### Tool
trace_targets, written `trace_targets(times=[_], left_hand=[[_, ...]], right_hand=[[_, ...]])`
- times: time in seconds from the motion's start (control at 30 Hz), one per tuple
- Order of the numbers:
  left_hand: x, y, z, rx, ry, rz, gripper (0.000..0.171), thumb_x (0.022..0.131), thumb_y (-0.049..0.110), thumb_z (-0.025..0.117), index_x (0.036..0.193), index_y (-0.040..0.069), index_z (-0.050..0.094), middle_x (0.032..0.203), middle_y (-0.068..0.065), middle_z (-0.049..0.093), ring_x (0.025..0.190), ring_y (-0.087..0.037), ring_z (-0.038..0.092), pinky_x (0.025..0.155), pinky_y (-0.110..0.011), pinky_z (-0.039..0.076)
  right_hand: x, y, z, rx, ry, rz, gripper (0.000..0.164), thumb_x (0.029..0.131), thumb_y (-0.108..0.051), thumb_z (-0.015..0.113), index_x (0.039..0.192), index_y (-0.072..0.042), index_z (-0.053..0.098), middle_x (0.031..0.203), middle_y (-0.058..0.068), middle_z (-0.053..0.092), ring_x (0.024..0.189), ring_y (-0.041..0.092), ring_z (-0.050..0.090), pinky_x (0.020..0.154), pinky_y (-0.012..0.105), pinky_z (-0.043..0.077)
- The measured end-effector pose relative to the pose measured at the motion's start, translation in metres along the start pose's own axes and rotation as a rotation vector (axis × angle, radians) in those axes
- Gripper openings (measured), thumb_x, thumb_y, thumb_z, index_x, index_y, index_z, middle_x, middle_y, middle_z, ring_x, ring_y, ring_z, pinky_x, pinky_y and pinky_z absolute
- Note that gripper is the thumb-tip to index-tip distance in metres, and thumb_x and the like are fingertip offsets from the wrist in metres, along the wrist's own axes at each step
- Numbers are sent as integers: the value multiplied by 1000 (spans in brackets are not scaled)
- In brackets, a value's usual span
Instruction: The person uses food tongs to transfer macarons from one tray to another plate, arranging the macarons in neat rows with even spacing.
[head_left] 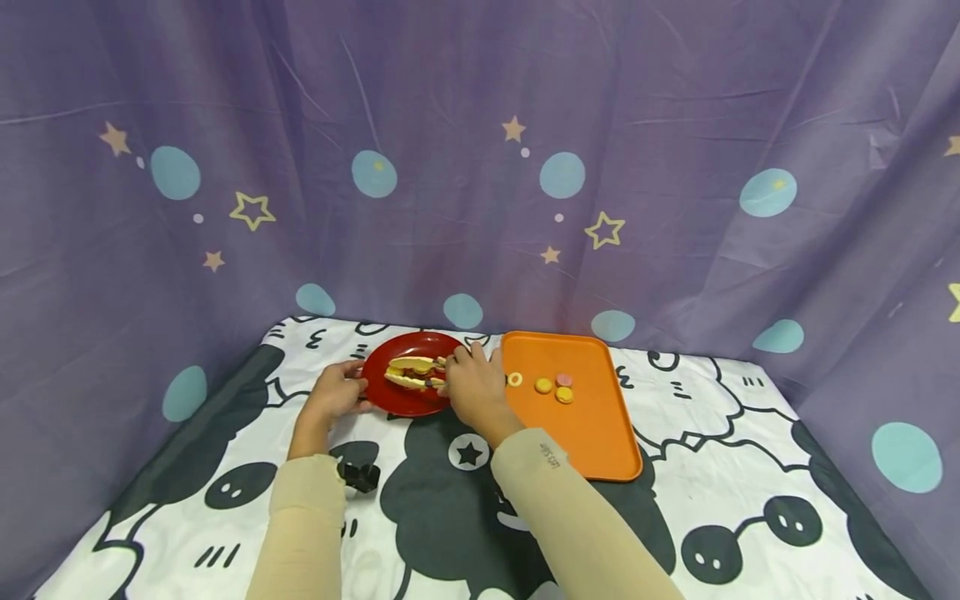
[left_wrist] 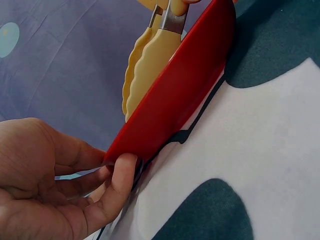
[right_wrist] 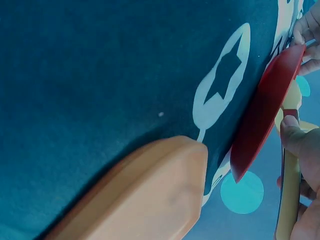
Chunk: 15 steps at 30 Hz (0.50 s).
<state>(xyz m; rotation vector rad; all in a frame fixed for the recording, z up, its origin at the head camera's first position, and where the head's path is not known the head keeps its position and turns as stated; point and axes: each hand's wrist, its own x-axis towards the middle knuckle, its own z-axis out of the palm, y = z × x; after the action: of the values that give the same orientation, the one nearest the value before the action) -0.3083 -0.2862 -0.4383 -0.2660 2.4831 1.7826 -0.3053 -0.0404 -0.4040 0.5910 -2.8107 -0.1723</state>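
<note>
A red plate (head_left: 405, 406) lies on the sheep-print cloth, left of the orange tray. My left hand (head_left: 335, 390) pinches its left rim, thumb at the edge and fingers underneath, as the left wrist view shows. My right hand (head_left: 476, 385) grips a pair of tongs (left_wrist: 150, 65) with pale yellow, scalloped ends and metal joints. Those ends reach over the plate, pointing left and standing apart. Between them, in the head view, a small yellowish piece (head_left: 423, 367) shows, partly hidden by the tongs. In the right wrist view the thumb presses along the tongs' handle (right_wrist: 288, 200).
On the orange tray (head_left: 592, 442) lie two yellow rounds (head_left: 564, 395), a pink round (head_left: 564, 380) and a pale ring (head_left: 514, 379). The tray's left edge is close to the right hand. A purple curtain (head_left: 465, 167) hangs behind the cloth-covered surface (head_left: 720, 417).
</note>
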Motion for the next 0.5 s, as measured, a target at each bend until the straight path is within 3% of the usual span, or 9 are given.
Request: trace_targets(times=[0.5], left_hand=[[-3, 0, 0, 11, 0, 1, 55, 102, -1, 42, 156, -5, 34, 140, -25, 44, 86, -19, 64, 68, -28, 62]], right_hand=[[-1, -1, 2, -21, -6, 26, 51, 95, -57, 64, 130, -20, 69, 121, -2, 59, 114, 23, 45, 90, 44, 38]])
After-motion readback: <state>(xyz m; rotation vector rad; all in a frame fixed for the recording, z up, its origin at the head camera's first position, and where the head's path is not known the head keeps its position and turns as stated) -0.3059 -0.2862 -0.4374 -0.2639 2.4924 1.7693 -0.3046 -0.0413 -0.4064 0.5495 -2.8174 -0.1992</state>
